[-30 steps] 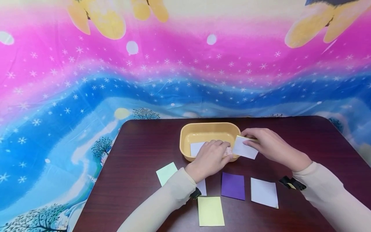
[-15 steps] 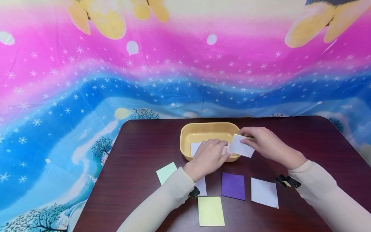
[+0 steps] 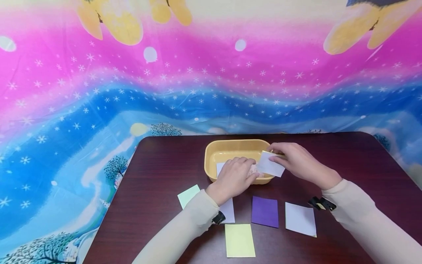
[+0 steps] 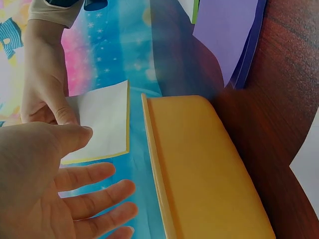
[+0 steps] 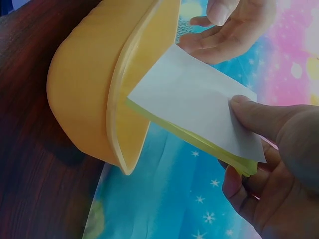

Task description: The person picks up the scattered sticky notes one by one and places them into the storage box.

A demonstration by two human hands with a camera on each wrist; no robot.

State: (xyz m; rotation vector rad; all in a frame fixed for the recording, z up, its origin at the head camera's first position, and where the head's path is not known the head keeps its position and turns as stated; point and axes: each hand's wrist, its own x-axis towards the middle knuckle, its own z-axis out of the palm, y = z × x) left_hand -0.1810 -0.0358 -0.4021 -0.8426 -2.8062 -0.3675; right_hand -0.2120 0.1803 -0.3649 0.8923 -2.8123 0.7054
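Note:
My right hand [image 3: 301, 161] pinches a sticky note pad [image 5: 199, 99] between thumb and fingers. The pad has a white face and a yellow edge, and in the head view it tilts above the right end of a yellow plastic basin [image 3: 211, 157]. Over the basin's front rim hovers my left hand [image 3: 232, 179]. The left wrist view shows its fingers [image 4: 99, 199] spread and loosely bent, holding nothing. Inside the basin lie a white paper square [image 3: 219, 167], partly behind the left hand, and a pale pink patterned piece [image 3: 253, 169], mostly covered.
On the dark wooden table [image 3: 158, 165], nearer the person, lie a pale green pad [image 3: 188, 196], a pale lilac pad [image 3: 228, 211] partly under the left arm, a purple pad [image 3: 265, 212], a white pad [image 3: 300, 219] and a yellow pad [image 3: 240, 241]. A printed cloth [image 3: 197, 73] hangs behind.
My right hand has carried the sticky note pad a little left and up, further over the basin. My left hand has shifted slightly left. The pads on the table have not moved.

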